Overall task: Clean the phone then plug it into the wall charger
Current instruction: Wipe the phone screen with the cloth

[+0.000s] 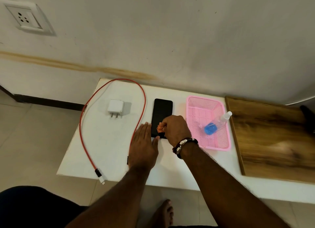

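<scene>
A black phone (pixel 162 111) lies flat, screen up, on the white table (pixel 110 142). My right hand (pixel 175 129) is closed on a small orange cloth (pixel 160 126) pressed to the phone's near end. My left hand (pixel 144 146) lies flat with fingers together on the table, its fingertips against the phone's left edge and its thumb at the near edge. A white charger plug (pixel 115 107) rests left of the phone. A red cable (pixel 85 125) loops around it, one white connector (pixel 102 181) near the front edge. The wall socket (pixel 27 18) is at top left.
A pink plastic basket (pixel 216 143) stands right of the phone, holding a clear spray bottle (pixel 216 123) with blue liquid. A wooden board (pixel 272 139) lies further right. The wall runs along the table's back. My bare foot (pixel 163 212) is on the tiled floor below.
</scene>
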